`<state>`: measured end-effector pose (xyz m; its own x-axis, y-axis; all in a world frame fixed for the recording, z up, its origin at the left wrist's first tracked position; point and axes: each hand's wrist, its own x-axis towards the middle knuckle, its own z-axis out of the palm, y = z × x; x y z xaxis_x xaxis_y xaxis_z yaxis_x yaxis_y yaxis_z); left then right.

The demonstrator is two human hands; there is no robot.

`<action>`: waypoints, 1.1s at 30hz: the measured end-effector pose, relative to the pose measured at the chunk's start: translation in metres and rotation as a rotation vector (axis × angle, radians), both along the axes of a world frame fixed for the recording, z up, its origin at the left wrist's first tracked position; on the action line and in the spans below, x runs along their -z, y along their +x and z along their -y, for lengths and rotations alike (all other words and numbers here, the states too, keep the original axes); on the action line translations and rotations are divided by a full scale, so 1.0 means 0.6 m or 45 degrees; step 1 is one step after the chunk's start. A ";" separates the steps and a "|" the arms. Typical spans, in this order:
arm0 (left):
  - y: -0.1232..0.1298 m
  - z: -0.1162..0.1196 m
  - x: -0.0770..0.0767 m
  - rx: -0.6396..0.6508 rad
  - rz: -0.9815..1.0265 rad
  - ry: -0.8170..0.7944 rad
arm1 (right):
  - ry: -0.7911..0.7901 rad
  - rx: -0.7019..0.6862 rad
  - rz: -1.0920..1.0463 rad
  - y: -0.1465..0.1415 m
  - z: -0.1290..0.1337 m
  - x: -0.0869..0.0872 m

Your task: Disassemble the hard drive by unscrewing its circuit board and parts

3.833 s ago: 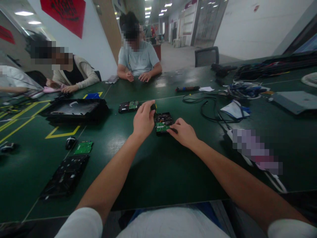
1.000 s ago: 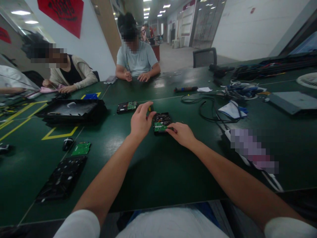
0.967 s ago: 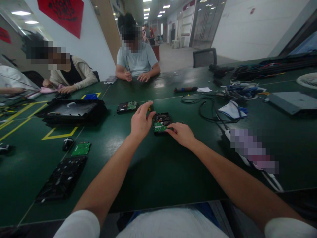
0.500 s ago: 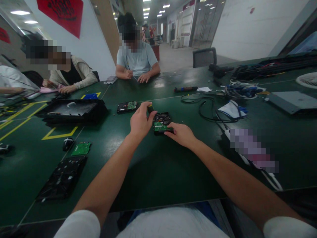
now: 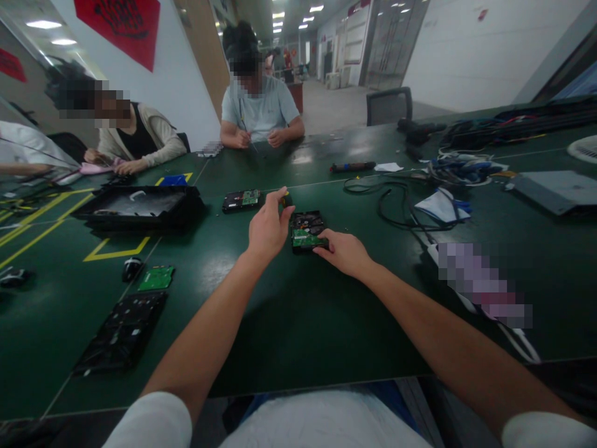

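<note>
A black hard drive (image 5: 308,221) with a green circuit board (image 5: 304,239) on its near part lies on the dark green table (image 5: 289,323). My right hand (image 5: 342,252) pinches the drive's near right corner. Just left of the drive, my left hand (image 5: 270,227) is closed round a small dark screwdriver handle (image 5: 286,199) with a yellow part. The tool's tip cannot be made out. Behind my left hand lies another drive (image 5: 241,200) with a green board showing.
At left are a black tray (image 5: 140,208), a loose green board (image 5: 157,278), black drives (image 5: 122,333) and a mouse (image 5: 132,269). Cables (image 5: 387,193), a white cloth (image 5: 441,205), a power strip (image 5: 480,283) and a grey box (image 5: 555,190) lie right. People sit across the table.
The view has shifted slightly, moving the scene a little to the right. Both my hands keep their holds. The person opposite has drawn the fingers of one hand together.
</note>
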<state>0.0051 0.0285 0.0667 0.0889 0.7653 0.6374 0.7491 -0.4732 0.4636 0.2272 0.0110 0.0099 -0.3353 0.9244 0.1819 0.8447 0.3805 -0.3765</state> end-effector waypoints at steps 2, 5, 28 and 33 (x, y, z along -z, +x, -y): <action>0.001 0.002 -0.001 0.012 0.049 0.001 | -0.008 -0.001 -0.007 0.000 0.000 -0.001; 0.004 0.004 -0.001 0.017 0.110 -0.006 | -0.001 0.000 -0.010 0.000 0.000 -0.002; -0.002 -0.004 0.007 0.039 -0.017 0.102 | 0.003 -0.034 -0.033 0.009 -0.006 0.000; -0.001 -0.002 0.002 0.046 0.024 0.101 | -0.011 -0.035 -0.028 0.009 -0.006 -0.001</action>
